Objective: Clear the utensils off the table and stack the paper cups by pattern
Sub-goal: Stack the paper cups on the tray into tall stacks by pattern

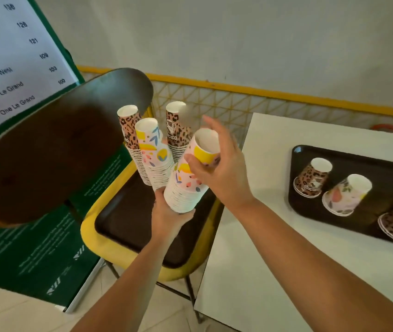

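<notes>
Now the left hand (pixel 166 209) grips the floral cup stack (pixel 186 188) from below, right hand (pixel 217 164) pinching its top cup (pixel 206 146)

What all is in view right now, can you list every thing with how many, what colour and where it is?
leopard cup stacks: two, brown spotted, held over the chair, at the back.
floral cup stacks: two, pink and yellow, held in front of the leopard ones.
chair tray: one, dark, on the yellow chair seat.
table tray: one, black, on the white table, right.
loose cups: upside down on the table tray, leopard and floral; the rightmost are blurred, count unclear.
sign: one, white and green, far left.
left hand: grips the stacks from below.
right hand: holds the top floral cup.
</notes>
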`<state>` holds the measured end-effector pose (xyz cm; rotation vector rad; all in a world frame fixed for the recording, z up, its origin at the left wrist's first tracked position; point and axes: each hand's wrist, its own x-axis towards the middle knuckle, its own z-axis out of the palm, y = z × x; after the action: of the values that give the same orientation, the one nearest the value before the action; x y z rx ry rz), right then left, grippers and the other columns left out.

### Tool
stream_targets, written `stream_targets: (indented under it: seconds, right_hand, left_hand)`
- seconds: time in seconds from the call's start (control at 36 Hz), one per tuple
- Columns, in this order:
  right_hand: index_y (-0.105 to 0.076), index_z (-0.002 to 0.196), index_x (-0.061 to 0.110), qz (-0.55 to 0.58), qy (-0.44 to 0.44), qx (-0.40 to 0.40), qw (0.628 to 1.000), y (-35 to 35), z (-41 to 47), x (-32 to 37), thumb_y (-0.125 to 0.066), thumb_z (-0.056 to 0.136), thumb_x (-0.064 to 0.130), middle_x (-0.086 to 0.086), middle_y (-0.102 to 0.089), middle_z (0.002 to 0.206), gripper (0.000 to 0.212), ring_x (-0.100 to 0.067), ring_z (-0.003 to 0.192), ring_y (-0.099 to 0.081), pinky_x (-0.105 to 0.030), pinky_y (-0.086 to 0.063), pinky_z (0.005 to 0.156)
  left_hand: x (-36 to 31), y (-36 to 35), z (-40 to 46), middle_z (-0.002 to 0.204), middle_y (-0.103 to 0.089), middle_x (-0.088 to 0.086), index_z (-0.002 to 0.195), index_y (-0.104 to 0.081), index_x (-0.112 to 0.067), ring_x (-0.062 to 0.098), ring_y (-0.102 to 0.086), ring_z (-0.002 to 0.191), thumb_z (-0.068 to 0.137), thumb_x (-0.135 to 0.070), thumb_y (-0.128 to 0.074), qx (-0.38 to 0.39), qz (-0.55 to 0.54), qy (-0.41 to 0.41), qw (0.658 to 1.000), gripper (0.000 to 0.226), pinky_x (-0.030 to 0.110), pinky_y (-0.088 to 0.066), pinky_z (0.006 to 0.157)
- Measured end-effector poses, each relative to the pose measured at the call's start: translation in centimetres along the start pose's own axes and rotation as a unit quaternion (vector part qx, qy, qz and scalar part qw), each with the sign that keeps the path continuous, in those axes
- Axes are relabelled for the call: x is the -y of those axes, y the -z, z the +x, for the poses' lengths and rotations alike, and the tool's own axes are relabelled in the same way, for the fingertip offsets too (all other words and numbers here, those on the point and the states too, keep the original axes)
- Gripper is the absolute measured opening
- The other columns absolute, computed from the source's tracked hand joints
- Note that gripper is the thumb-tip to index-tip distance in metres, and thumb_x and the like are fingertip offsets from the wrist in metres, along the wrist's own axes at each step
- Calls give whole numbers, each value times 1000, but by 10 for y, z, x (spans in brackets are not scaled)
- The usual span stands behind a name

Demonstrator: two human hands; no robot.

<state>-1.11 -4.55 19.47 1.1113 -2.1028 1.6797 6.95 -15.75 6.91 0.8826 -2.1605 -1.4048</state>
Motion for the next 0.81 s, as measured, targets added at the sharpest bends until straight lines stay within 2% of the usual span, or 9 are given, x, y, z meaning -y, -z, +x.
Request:
stream_targets:
  seconds: [0.08,0.17,0.25,0.36,0.42,0.5,0.56,0.64,0.81]
  right_hand:
    - [-33,139,18,25,-34,-29,999,35,-3,2,-75,76,26,16,-53,110,76,3,87,-58,-8,-49,76]
    - [-31,140,17,31,-47,-54,997,73,-9,0,-76,74,26,10,-60,90,80,-5,83,-60,-11,-50,77]
    - [-29,140,23,32,-66,-64,995,111,-16,-3,-75,72,32,15,-59,94,82,-3,89,-61,-13,-50,79]
    - [-31,138,27,15,-85,-61,994,159,-27,-14,-76,74,31,6,-59,111,78,-7,97,-62,-21,-52,84]
    - [-33,136,28,7,-93,-47,995,183,-32,-20,-75,75,32,6,-58,116,74,-6,100,-59,-18,-50,86]
    - [-37,132,30,8,-110,-18,994,217,-39,-30,-74,76,30,14,-57,109,67,-2,100,-57,-11,-47,83]
    - [-37,130,32,9,-124,-4,992,238,-44,-37,-73,77,30,15,-58,107,64,-2,99,-59,-12,-49,80]
    - [-35,130,33,2,-138,1,990,267,-49,-46,-72,78,31,22,-56,102,64,7,95,-58,-5,-46,75]
    - [-33,134,32,-1,-160,26,987,313,-58,-61,-72,78,29,33,-51,101,68,24,88,-51,4,-40,72]
  left_hand:
    - [-23,-22,-11,110,-56,-6,116,-38,-26,15,-54,104,58,-11,-88,39,-22,-8,999,79,24,-49,75]
    - [-43,-53,-25,103,-61,-7,112,-41,-25,17,-60,100,46,-21,-87,73,-48,-4,996,80,31,-52,77]
    - [-61,-87,-42,100,-63,-9,108,-42,-28,16,-62,96,42,-30,-81,97,-60,2,993,77,30,-51,75]
    - [-79,-132,-67,104,-64,-11,114,-43,-31,14,-63,100,41,-28,-84,138,-92,-9,986,84,35,-56,78]
    - [-86,-154,-79,112,-63,-11,121,-41,-37,12,-62,104,39,-31,-85,164,-101,-19,981,94,43,-56,82]
    - [-93,-186,-94,113,-65,-11,116,-45,-45,17,-63,106,36,-37,-85,184,-104,-15,977,90,52,-54,85]
    - [-98,-205,-104,112,-66,-11,112,-47,-47,17,-63,106,36,-37,-86,199,-106,-8,974,86,52,-54,86]
    - [-109,-229,-116,110,-66,-13,109,-49,-46,14,-63,105,35,-36,-85,213,-107,0,971,84,49,-54,87]
    - [-125,-263,-134,116,-64,-10,125,-46,-30,14,-61,109,33,-39,-83,219,-104,-2,970,99,46,-53,90]
